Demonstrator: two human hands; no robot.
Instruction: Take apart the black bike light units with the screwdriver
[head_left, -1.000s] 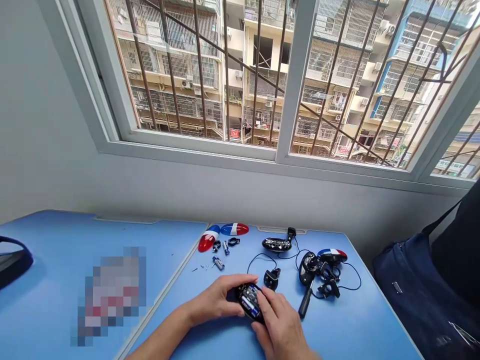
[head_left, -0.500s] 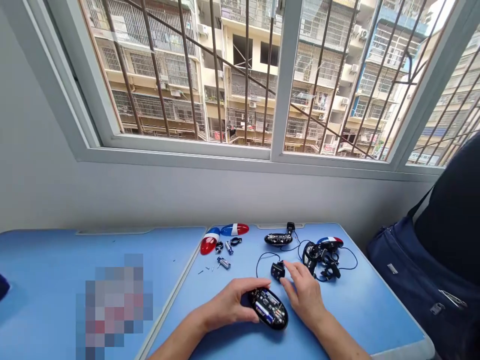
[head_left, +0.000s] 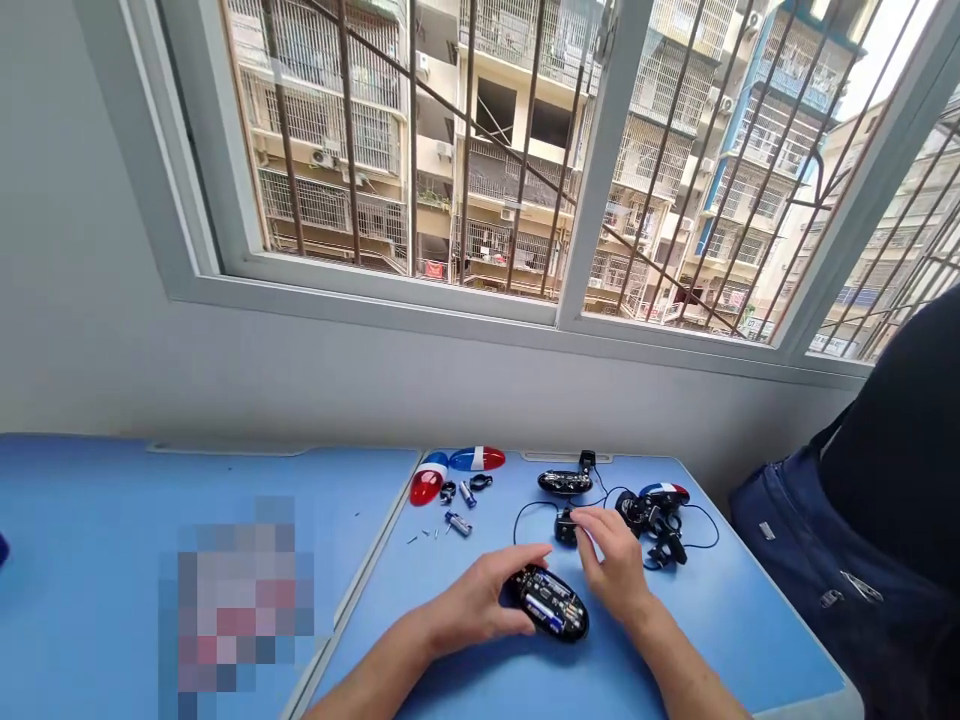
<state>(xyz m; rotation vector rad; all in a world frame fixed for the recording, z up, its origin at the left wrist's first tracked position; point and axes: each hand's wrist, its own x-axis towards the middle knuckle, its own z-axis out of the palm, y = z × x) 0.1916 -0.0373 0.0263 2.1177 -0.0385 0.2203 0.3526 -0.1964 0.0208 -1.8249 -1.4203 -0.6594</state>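
My left hand [head_left: 480,603] grips the left end of a black oval lamp housing [head_left: 550,603], which lies open on the blue table [head_left: 480,660] and shows batteries and a circuit board. My right hand [head_left: 611,565] is pinching a small black wired switch unit [head_left: 566,527] from its right side. Behind it lies a black oval shell [head_left: 564,483]. To the left are a red lens cover [head_left: 426,487], a blue, white and red lens cover [head_left: 477,459], and a small battery-like cylinder [head_left: 458,524]. A black bracket with wires [head_left: 651,520] sits at right.
A seam [head_left: 360,590] joins two blue table sections. A pixelated patch [head_left: 240,600] covers part of the left section. A dark blue bag [head_left: 825,570] stands beyond the table's right edge. The barred window [head_left: 525,170] runs along the wall behind.
My right hand has come forward onto the small black switch unit and shifted it slightly toward the back of the table. The left hand still holds the housing, and the view has shifted slightly.
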